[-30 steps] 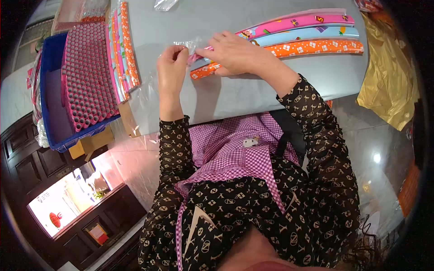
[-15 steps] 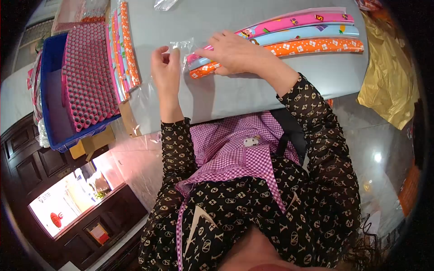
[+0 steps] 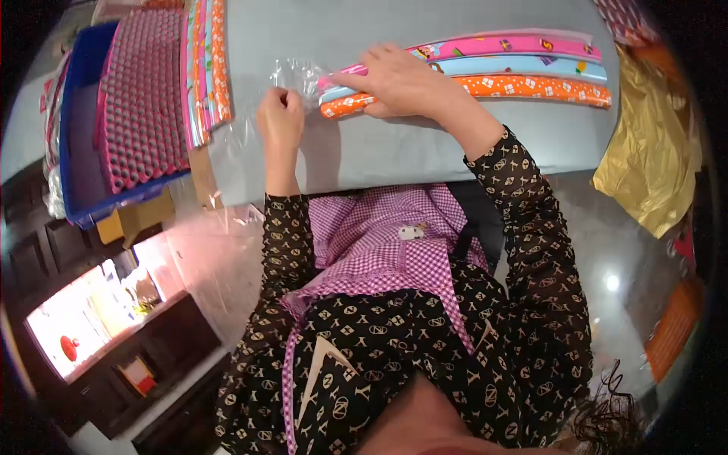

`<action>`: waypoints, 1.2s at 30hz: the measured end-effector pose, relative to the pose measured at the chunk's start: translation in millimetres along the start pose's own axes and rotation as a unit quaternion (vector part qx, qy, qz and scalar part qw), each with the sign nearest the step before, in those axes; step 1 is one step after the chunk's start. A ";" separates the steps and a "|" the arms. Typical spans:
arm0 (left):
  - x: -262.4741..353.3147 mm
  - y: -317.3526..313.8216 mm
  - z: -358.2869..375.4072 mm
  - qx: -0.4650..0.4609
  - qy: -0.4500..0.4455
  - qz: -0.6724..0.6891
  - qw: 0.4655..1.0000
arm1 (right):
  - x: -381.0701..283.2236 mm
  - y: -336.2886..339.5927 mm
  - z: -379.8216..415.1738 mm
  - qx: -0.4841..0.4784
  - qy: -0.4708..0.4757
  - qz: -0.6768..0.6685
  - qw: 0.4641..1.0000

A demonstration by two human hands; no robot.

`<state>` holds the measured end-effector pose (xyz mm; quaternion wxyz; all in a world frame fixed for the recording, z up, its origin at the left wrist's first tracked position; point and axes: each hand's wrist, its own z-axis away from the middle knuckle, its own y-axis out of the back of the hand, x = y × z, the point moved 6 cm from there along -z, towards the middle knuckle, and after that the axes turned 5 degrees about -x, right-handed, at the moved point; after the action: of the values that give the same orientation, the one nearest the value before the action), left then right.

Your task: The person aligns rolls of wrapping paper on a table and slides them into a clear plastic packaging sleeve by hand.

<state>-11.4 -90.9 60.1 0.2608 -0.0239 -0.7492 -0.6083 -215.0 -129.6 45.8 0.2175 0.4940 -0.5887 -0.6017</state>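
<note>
While your right hand [image 3: 406, 83] lies palm down across three printed rolls, your left hand [image 3: 282, 120] stands upright just beyond their left ends. Right wrist comes in from the lower right, fingers pointing up and left; thumb sits by the near side, index reaches toward the roll ends, other fingers bend over the far side. Your palm spans the bundle; how firmly it presses, you cannot tell from here. Left hand: fingers curled, thumb close to the index, a small gap at most. Whether that pinch has hold of the clear film [image 3: 298, 76] beside it cannot be told.

Rolls lie side by side on the grey table [image 3: 425, 152], running off to your right: pink roll [image 3: 516, 47] farthest, light-blue roll [image 3: 516, 66] between, orange roll [image 3: 531, 88] nearest you. Your right hand hides part of all three. Crumpled film sits between left fingers and roll ends; its transparency and glare blur the edges.

Farther left, a second bundle of rolls [image 3: 206, 72] lies beside a blue bin [image 3: 80, 152] stacked with pink tubes [image 3: 144, 106]. Right: a gold sheet [image 3: 644, 144] hangs by the table's end. Your checked apron [image 3: 379, 220] covers your lap.
</note>
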 end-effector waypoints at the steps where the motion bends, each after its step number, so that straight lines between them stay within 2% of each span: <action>1: -4.2 1.0 3.8 0.001 0.006 0.011 1.000 | -0.2 -0.5 -0.3 -0.008 -0.003 0.003 1.000; 3: -3.5 5.6 9.4 -0.006 0.042 0.020 0.999 | -2.3 -0.5 -3.0 -0.019 0.006 0.013 1.000; 5: -2.7 9.2 8.1 0.034 -0.008 0.010 0.999 | -1.9 2.5 -2.3 -0.001 -0.011 0.000 1.000; 9: -10.7 25.4 9.7 0.076 -0.004 0.006 0.997 | -3.9 6.6 -2.5 -0.007 0.007 0.018 1.000; 11: -9.7 44.3 14.1 0.123 -0.030 -0.040 0.991 | -1.3 6.8 -2.5 0.014 0.008 -0.019 1.000; 12: -11.7 51.5 16.3 0.153 -0.085 -0.078 0.981 | -0.4 4.6 -2.4 0.012 0.012 -0.016 1.000; 15: -16.1 73.8 25.0 0.180 -0.109 -0.143 0.967 | 0.3 1.6 -3.5 0.016 0.020 0.013 1.000; 17: -16.4 84.3 29.4 0.182 -0.087 -0.172 0.964 | 0.8 3.4 -5.6 0.011 0.020 -0.002 1.000; 20: -19.9 89.6 35.1 0.167 -0.050 -0.176 0.969 | 0.8 7.7 -9.2 -0.005 0.019 0.004 1.000; 22: -26.0 71.4 37.1 0.107 -0.050 -0.144 0.982 | -0.8 17.1 -10.7 0.003 0.021 0.003 1.000; 23: -27.8 64.6 38.4 0.111 -0.045 -0.141 0.983 | -2.4 24.9 -11.9 0.012 0.018 0.000 1.000; 25: -28.6 43.6 37.7 0.046 -0.051 -0.028 0.997 | -11.0 37.2 -12.3 0.020 0.011 -0.001 1.000; 27: -24.7 32.6 37.5 0.021 -0.040 0.009 0.999 | -21.2 53.0 -12.2 0.069 0.020 -0.025 0.997; 34: -10.1 14.1 33.9 -0.059 -0.006 0.141 0.988 | -42.2 43.3 -8.1 0.011 0.063 -0.014 0.998; 36: -5.7 11.6 38.9 -0.047 -0.024 0.152 0.987 | -38.7 33.5 -3.6 0.007 0.063 -0.009 0.998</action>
<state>-16.4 -50.4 63.3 0.3306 -0.1644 -0.7134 -0.5957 -206.4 -105.8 90.5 0.2456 0.5373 -0.5735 -0.5675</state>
